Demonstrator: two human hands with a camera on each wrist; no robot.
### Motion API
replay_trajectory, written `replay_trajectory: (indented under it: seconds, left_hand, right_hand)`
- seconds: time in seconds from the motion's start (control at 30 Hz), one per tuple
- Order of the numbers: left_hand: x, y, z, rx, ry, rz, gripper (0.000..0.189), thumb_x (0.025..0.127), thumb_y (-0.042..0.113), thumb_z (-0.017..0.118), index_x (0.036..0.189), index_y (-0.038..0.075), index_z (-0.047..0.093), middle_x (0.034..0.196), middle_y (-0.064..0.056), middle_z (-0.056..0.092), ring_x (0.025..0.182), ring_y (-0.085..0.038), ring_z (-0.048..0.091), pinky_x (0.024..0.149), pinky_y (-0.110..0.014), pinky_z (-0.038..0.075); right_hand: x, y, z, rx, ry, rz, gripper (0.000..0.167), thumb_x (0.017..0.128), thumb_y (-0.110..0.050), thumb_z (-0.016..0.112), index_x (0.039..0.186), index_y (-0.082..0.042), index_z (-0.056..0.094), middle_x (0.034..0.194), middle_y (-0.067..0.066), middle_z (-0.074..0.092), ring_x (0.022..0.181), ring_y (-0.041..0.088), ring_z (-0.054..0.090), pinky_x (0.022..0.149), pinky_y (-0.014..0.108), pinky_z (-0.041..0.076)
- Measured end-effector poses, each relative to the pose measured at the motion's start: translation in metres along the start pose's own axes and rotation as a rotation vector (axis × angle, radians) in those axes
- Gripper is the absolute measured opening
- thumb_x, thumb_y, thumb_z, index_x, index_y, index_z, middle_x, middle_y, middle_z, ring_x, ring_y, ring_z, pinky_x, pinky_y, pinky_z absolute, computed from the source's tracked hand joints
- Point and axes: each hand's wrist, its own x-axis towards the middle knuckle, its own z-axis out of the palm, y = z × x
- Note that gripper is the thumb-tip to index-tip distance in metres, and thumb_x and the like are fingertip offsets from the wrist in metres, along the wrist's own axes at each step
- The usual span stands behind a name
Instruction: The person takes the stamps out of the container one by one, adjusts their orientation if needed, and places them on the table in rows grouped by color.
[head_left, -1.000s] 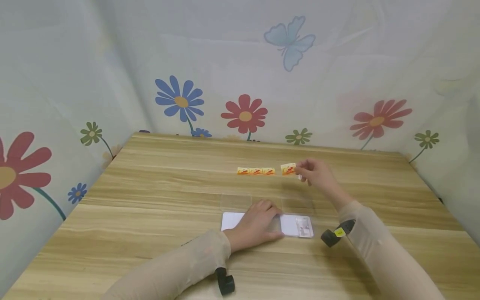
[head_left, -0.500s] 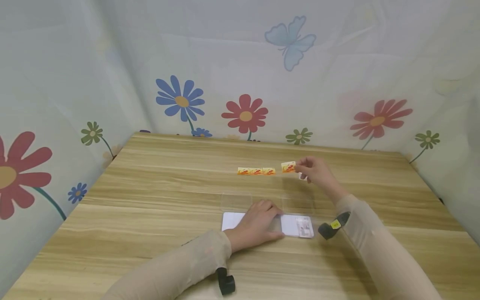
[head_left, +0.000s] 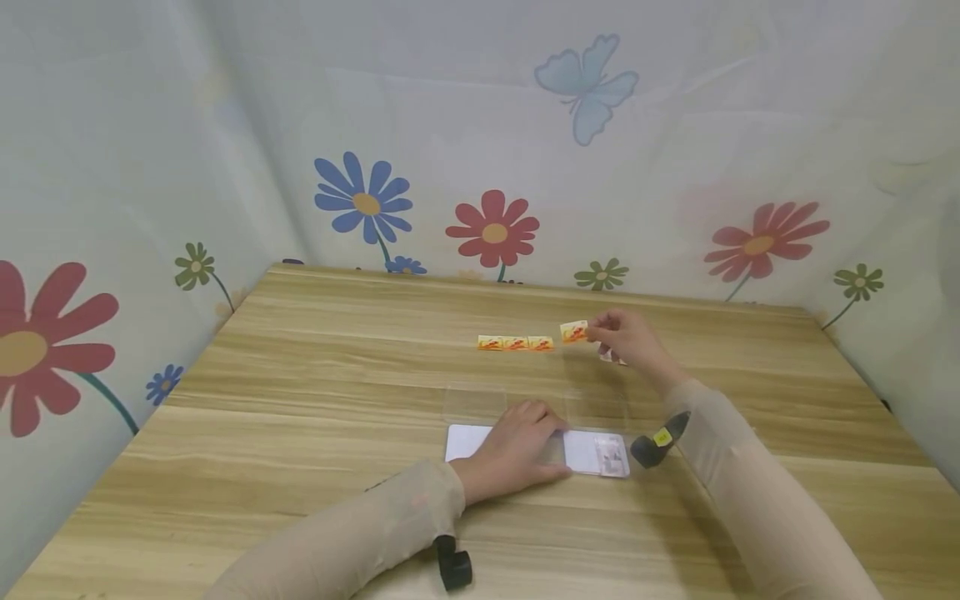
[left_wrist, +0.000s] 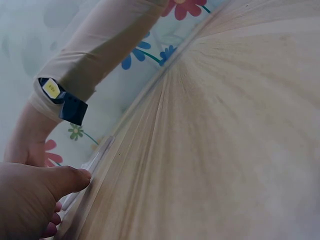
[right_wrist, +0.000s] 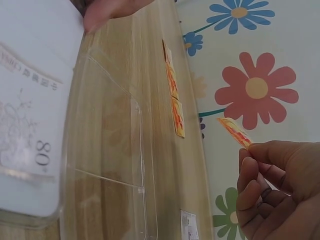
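My right hand (head_left: 632, 343) pinches a small yellow-orange postage stamp (head_left: 573, 332) between thumb and fingertips, raised over the table. A row of 3 matching stamps (head_left: 515, 343) lies to its left. My left hand (head_left: 516, 452) lies across a clear plastic case (right_wrist: 52, 220) with white inside, thumb along the near edge and fingers at the far one; its palm hides the middle. At the case's right end shows a pale stamp (head_left: 611, 456) marked 80. The case's transparent lid (right_wrist: 107, 135) lies folded back. Another pale stamp (right_wrist: 189, 225) lies on the table below my right hand.
The wood-grain table (head_left: 337, 375) ends at a white curtain (head_left: 450, 108) printed with flowers and a butterfly. Black cameras (head_left: 453, 567) are strapped to both wrists, the right one close to the case's right end.
My right hand has moved slightly left and up with the stamp, uncovering a bit more of the pale stamp under it. The left hand stays on the case.
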Motion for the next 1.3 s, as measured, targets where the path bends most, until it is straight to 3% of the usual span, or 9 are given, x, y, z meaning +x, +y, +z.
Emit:
replay_trajectory:
  seconds: [0.8,1.07,1.3]
  left_hand:
    - [0.000,0.000,-0.002,0.011,0.017,0.020,0.048,0.082,0.046,0.071,0.118,0.015,0.063,0.114,0.001,0.058,0.113,-0.015,0.052,0.102,-0.032,0.042]
    - [0.000,-0.001,-0.002,0.014,0.025,0.022,0.048,0.081,0.047,0.071,0.117,0.016,0.063,0.114,0.002,0.058,0.112,-0.015,0.053,0.102,-0.031,0.042]
    - [0.000,-0.001,-0.003,0.009,0.018,0.016,0.049,0.082,0.047,0.071,0.118,0.016,0.063,0.114,0.002,0.058,0.112,-0.014,0.052,0.102,-0.031,0.041]
  right_hand:
    - [0.019,0.012,0.001,-0.035,-0.043,0.044,0.022,0.091,-0.011,0.060,0.105,0.005,0.059,0.101,0.025,0.066,0.061,0.010,0.055,0.053,0.022,0.046]
    - [0.022,0.012,0.005,-0.074,-0.056,0.052,0.023,0.091,-0.012,0.062,0.106,0.005,0.060,0.109,0.025,0.064,0.063,0.009,0.055,0.056,0.022,0.048]
    - [0.026,0.015,0.008,-0.086,-0.049,0.061,0.022,0.091,-0.013,0.063,0.104,0.004,0.061,0.096,0.016,0.066,0.063,0.010,0.056,0.055,0.020,0.047]
